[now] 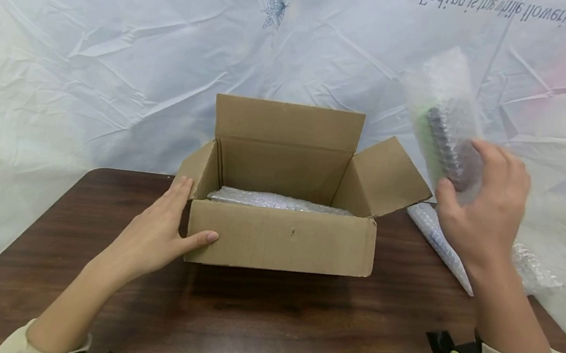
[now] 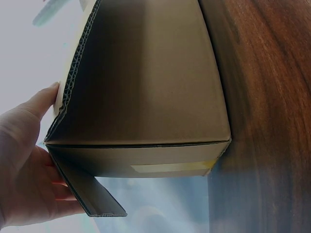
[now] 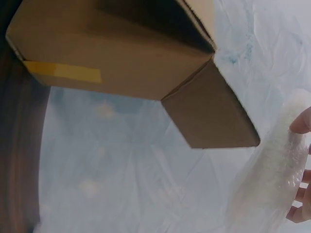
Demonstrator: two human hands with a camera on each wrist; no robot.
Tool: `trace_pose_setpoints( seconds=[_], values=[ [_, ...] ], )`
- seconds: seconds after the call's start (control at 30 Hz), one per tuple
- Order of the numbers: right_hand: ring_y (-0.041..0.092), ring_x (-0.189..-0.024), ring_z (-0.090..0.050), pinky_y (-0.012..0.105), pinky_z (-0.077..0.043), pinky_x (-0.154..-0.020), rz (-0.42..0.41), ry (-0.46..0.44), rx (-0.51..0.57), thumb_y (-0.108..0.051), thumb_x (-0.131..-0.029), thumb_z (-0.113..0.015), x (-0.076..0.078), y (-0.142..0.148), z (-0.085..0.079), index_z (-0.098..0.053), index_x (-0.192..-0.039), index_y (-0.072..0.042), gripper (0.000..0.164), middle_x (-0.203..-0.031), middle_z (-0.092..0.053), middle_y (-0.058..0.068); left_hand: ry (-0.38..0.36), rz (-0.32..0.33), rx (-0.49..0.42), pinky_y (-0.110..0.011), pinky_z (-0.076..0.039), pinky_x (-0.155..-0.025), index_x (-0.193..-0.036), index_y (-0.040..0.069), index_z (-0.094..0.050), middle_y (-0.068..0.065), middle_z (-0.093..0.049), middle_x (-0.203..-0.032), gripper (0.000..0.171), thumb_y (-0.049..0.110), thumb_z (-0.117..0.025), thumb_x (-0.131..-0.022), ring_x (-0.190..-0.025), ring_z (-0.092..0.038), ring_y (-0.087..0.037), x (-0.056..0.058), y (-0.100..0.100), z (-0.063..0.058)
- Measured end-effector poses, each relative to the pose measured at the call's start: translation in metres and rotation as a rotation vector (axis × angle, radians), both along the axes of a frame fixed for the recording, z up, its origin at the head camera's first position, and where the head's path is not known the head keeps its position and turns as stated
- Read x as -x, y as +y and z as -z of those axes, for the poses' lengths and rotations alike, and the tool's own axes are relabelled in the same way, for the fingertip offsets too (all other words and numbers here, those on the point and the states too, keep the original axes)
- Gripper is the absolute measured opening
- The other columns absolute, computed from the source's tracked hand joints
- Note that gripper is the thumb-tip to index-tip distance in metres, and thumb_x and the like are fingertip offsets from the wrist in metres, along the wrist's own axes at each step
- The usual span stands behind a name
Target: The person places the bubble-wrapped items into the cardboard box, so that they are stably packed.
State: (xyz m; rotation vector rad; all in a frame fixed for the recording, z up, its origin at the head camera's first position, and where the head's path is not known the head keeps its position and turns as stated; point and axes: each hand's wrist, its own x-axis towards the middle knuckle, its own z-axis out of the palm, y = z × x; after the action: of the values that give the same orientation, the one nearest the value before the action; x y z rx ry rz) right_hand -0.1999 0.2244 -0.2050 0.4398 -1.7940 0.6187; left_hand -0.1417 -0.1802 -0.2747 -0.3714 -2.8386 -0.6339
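Observation:
An open cardboard box (image 1: pixel 280 240) stands on the table with its flaps spread. Bubble wrap (image 1: pixel 280 201) shows inside it; whatever it covers is hidden. My left hand (image 1: pixel 162 226) rests at the box's left front corner, fingers extended over the left flap (image 1: pixel 198 169) and thumb on the front flap. In the left wrist view that side flap partly covers the fingers. Up to the right of the box, my right hand (image 1: pixel 491 208) pinches a bubble-wrapped package (image 1: pixel 450 126) between thumb and fingers. Something dark and ridged, with green beside it, shows blurred through the wrap.
On the right of the brown table (image 1: pixel 264 327) lie a roll of bubble wrap (image 1: pixel 436 242) and another crumpled piece of clear wrap (image 1: pixel 534 269), partly behind my right arm. A white printed cloth (image 1: pixel 170 57) hangs behind the table. The box's right flap (image 1: pixel 394 175) sticks outward.

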Motion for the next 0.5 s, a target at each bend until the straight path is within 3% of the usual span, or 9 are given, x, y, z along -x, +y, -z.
trace_pose_setpoints(
  seconds=[0.5],
  values=[
    [0.040, -0.109, -0.043, 0.046, -0.032, -0.094, -0.073, 0.072, -0.076, -0.013, -0.070, -0.055, -0.004, -0.036, -0.019, -0.054, -0.116, -0.004, 0.047, -0.117, -0.051, 0.021, 0.007, 0.003, -0.001, -0.054, -0.019, -0.105, -0.146, -0.003, -0.005, -0.021, -0.005, -0.151, 0.109, 0.071, -0.048, -0.079, -0.138, -0.009, -0.032, 0.000, 0.000, 0.001]
  ],
)
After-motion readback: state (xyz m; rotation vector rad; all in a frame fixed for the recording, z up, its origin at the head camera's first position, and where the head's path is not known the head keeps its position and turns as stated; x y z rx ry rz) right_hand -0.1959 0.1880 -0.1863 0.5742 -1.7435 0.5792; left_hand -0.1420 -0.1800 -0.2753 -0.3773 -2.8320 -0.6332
